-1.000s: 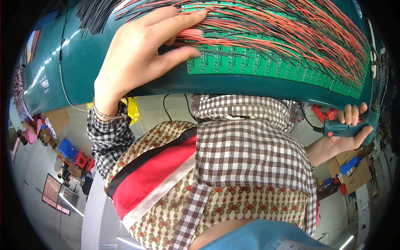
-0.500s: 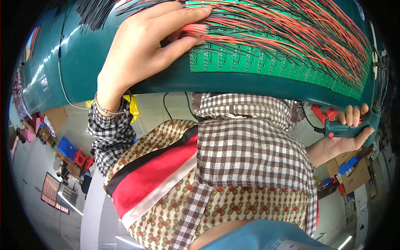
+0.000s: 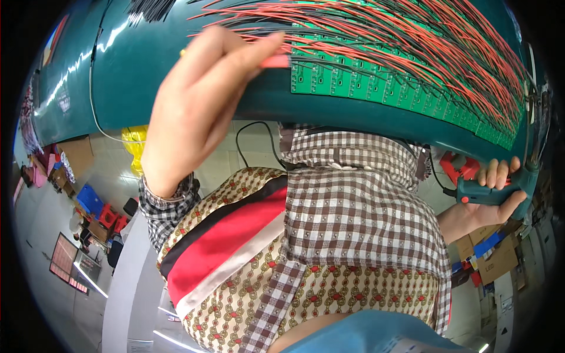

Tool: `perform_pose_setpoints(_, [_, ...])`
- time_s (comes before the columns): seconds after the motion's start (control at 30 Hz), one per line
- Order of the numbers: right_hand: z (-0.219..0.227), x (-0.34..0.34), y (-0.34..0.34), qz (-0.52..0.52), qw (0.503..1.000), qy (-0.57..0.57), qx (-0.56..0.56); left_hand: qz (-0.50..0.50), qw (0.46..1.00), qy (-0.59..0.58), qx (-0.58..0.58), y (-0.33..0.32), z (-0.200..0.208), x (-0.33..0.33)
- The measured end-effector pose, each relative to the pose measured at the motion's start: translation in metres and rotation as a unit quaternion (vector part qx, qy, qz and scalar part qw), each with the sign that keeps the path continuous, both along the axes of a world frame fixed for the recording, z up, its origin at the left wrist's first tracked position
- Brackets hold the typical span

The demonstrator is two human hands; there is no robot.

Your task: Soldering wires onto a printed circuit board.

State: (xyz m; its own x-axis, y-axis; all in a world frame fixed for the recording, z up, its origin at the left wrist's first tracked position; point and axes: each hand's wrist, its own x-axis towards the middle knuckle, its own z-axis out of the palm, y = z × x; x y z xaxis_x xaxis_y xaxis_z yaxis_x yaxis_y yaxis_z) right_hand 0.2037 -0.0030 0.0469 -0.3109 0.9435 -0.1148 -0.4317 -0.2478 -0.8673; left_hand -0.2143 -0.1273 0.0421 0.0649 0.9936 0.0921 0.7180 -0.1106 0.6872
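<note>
My left hand (image 3: 203, 97) is closed in a pinch on a small bundle of red wires (image 3: 275, 61), beside the left end of the boards. The panel of green circuit boards (image 3: 321, 83) lies on the teal work surface, and many red and black wires (image 3: 400, 50) run across it. At the far right, my right hand (image 3: 497, 191) is wrapped round the handle of a teal pistol-shaped soldering gun (image 3: 479, 192) with a red button. Its slim front end points up past the right end of the boards, and the tip is hard to make out.
A heap of black wires (image 3: 150, 9) lies at the far left of the teal work surface (image 3: 129, 76). A thin cable (image 3: 93, 88) hangs over its edge. Below are a yellow bag (image 3: 135, 147), a red object (image 3: 460, 169) and cardboard boxes (image 3: 497, 262).
My left hand has drawn back and lower at the boards' left end, the red wires still pinched in it. The view has shifted a little. My right hand keeps its grip on the soldering gun.
</note>
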Motion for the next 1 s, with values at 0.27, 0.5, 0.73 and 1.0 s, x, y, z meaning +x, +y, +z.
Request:
perform_pose_setpoints(0.27, [-0.011, -0.051, -0.038, 0.048, 0.994, -0.088, 0.036, -0.009, 0.992, 0.087, 0.095, -0.024, -0.037, 0.010])
perform_pose_setpoints(0.5, [-0.015, -0.044, -0.067, 0.093, 0.976, -0.195, -0.014, -0.009, 0.974, 0.129, 0.187, -0.004, -0.046, 0.028])
perform_pose_setpoints(0.73, [0.003, -0.059, -0.067, 0.214, 0.948, -0.235, -0.008, 0.010, 0.960, 0.123, 0.250, 0.004, -0.053, 0.030])
perform_pose_setpoints(1.0, [0.007, -0.071, -0.063, 0.285, 0.930, -0.231, 0.012, 0.010, 0.957, 0.111, 0.269, 0.006, -0.058, 0.028])
